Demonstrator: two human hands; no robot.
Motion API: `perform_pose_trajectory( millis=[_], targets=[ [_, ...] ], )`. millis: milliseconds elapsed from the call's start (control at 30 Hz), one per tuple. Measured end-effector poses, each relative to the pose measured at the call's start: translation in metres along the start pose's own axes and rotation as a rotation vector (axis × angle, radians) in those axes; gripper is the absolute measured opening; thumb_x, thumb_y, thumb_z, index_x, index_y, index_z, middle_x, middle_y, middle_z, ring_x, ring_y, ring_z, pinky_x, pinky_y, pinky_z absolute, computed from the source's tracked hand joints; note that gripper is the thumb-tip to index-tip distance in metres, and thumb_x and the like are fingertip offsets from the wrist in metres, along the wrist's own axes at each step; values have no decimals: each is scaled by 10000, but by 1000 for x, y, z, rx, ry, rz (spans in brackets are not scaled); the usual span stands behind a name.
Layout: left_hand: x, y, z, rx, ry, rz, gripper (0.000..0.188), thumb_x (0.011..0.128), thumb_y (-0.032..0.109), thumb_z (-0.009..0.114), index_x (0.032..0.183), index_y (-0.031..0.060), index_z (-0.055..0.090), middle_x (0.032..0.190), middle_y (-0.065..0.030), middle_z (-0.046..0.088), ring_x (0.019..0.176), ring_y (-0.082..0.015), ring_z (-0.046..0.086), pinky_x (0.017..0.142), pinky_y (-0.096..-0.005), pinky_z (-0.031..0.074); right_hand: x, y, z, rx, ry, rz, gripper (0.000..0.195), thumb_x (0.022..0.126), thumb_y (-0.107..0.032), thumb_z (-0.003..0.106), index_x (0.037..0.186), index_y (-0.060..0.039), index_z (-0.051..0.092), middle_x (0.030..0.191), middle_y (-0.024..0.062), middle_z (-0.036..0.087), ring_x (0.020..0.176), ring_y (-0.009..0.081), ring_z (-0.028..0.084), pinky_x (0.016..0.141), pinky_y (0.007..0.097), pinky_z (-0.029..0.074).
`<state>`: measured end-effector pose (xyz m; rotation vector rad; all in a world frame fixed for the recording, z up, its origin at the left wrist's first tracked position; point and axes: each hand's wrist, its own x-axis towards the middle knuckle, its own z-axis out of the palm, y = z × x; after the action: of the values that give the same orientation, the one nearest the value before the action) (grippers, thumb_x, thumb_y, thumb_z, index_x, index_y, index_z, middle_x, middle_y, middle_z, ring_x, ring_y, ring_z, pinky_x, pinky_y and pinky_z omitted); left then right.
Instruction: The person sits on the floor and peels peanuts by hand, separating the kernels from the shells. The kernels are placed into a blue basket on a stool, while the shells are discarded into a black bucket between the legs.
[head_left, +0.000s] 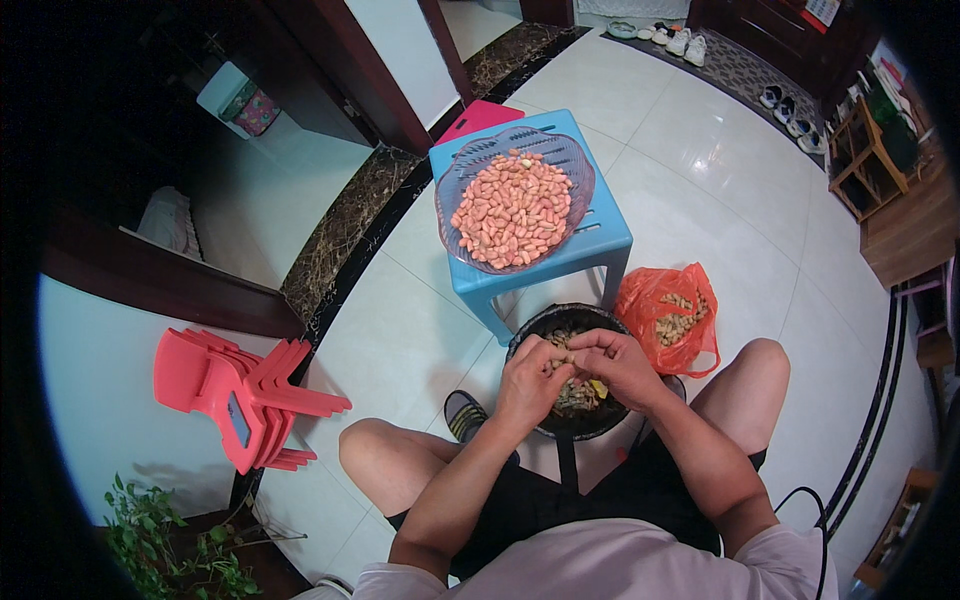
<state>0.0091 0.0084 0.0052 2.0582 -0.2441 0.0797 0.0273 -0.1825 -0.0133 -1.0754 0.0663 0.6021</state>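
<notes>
My left hand (531, 379) and my right hand (616, 366) meet over a black-lined waste bin (534, 328). Pinched between their fingertips is a peanut in its shell (562, 361), partly covered by the fingers. Inside the bin lie broken peanut shells (576, 400) and a small yellow scrap (598, 388). Beyond the bin, a clear scalloped plastic bowl (457, 176) full of shelled pink peanuts (514, 210) rests on a blue plastic stool (611, 217). To the right of the bin, an open red plastic bag (637, 300) holds unshelled peanuts (679, 319).
Stacked red plastic chairs (247, 397), with a dark flat device (238, 418) on the top seat, stand at left. A potted plant (157, 532) is at lower left. A pink stool (487, 118) sits behind the blue one. Shoes (686, 46) line a doormat (739, 71) at the far right.
</notes>
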Motion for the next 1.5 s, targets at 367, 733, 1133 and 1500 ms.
perform_pose_trajectory(
  millis=[367,733,1133,1500],
  targets=[
    [6,2,-1,-188,-120,97,244,908,19,703,1151,31,723,980,-100,655,831,-228,656,763,-313,526,-2,-5,-2,24,-24,-38,333,960,-101,671,1261,8,579,1065,58,680,920,109,673,819,265,564],
    [0,5,-1,-245,-50,-68,179,858,-29,677,1019,-16,753,861,-131,691,786,-234,684,708,-313,530,-9,-8,6,-329,-84,-151,368,930,-130,764,1260,-18,644,1077,15,668,977,68,621,862,245,527],
    [-3,-2,7,-299,5,-54,174,880,2,709,1048,6,756,846,-125,681,754,-222,677,668,-314,522,-9,-13,14,-332,-42,-163,316,961,-144,725,1232,8,668,1064,27,690,898,71,633,814,249,547],
    [-1,8,3,-299,-55,-99,163,966,76,669,1089,0,746,853,-82,653,770,-165,642,693,-291,511,0,6,1,135,-53,-77,271,1018,-126,631,1245,20,656,1059,99,708,864,151,685,786,290,588]
  ],
)
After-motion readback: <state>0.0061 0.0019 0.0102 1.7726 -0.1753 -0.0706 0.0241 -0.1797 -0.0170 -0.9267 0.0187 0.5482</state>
